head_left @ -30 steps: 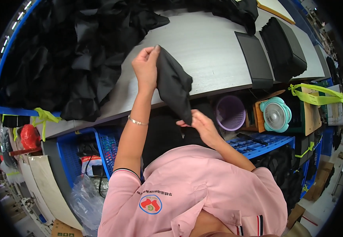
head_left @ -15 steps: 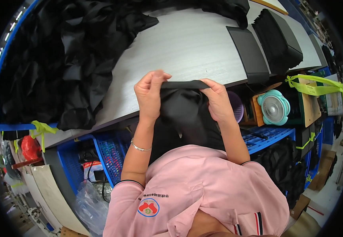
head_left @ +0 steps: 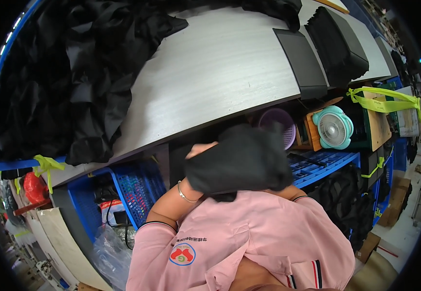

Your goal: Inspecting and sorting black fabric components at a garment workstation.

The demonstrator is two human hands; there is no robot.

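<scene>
A piece of black fabric (head_left: pixel 239 160), blurred by motion, is raised in front of my chest and spread between my arms. At its upper left edge my left hand (head_left: pixel 200 150) shows in part, fingers closed at the cloth; the rest of the hand lies behind it. The fabric covers my right hand completely, and only a bit of the right forearm (head_left: pixel 288 192) shows below its right end. A silver bangle (head_left: pixel 185 194) is on my left wrist.
Heaped black fabric pieces (head_left: pixel 70 82) fill a blue-rimmed bin on the pale table (head_left: pixel 210 63). Stacked black pieces (head_left: pixel 339 46) stand at the far right. A purple basket (head_left: pixel 289 136), turquoise fan (head_left: pixel 334 127) and blue crate (head_left: pixel 324 167) are at right; another blue basket (head_left: pixel 140 191) is at left.
Both hands have drawn back from the table edge toward my chest. The black fabric, earlier hanging below my hands by its band, is now lifted and covers most of them.
</scene>
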